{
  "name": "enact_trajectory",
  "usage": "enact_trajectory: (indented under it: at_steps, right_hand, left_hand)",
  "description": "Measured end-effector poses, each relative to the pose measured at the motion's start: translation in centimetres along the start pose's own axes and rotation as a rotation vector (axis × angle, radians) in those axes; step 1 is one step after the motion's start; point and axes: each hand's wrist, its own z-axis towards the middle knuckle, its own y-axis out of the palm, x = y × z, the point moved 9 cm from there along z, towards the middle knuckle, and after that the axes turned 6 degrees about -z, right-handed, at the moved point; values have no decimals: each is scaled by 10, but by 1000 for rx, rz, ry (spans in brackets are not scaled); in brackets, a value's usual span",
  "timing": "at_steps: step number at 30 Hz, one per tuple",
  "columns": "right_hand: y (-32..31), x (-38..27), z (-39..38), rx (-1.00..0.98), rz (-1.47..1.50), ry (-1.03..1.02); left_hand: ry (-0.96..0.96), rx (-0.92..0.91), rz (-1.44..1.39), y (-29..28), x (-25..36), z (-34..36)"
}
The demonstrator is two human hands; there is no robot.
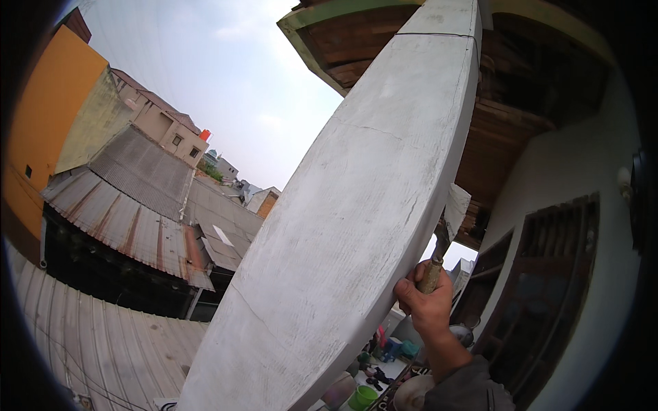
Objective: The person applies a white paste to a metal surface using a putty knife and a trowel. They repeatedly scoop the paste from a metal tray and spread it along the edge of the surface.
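A tall white-painted pillar (308, 226) with fine cracks rises up the middle of the picture, a thin dark line crossing it near the top. At its right edge my right hand (426, 305) is closed round the worn handle (430, 277) of a flat-bladed tool. The tool's pale, smeared blade (455, 209) points upward beside the pillar's right side; whether it touches the surface I cannot tell. My left hand is not in view.
Rusty corrugated roofs (137, 243) and an orange wall (51, 109) lie to the left. A wooden eave (370, 41) hangs overhead. A white wall with a dark window (541, 281) stands close on the right. Below are a green bucket (363, 397) and several small items.
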Motion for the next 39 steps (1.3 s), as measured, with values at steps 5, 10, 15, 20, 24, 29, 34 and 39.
enact_trajectory:
  at_steps: [5, 10, 15, 20, 24, 29, 34, 39]
  right_hand:
    - [1, 1, -3, 28, 14, 16]
    - [1, 1, -3, 18, 25, 26]
    - [-3, -3, -2, 23, -17, -20]
    - [-10, 3, -5, 52, 34, 4]
    - [-16, 14, -5, 82, 149, -41]
    - [-20, 42, -32, 50, 366, -49]
    - [-5, 80, -125, -283, 679, 76]
    - [11, 127, -288, -781, 885, 738]
  left_hand:
    - [43, -10, -52, -6, -2, 16]
    - [69, -1, -104, -7, -8, 22]
    - [71, 57, -107, -7, -6, 6]
    - [-75, 227, 33, -6, -4, -50]
    - [-220, 423, 125, 0, 2, -95]
    - [-193, 511, -177, -7, 18, -119]
    - [-247, 465, -230, -11, 29, -130]
    - [-197, 397, -65, -13, 57, -143]
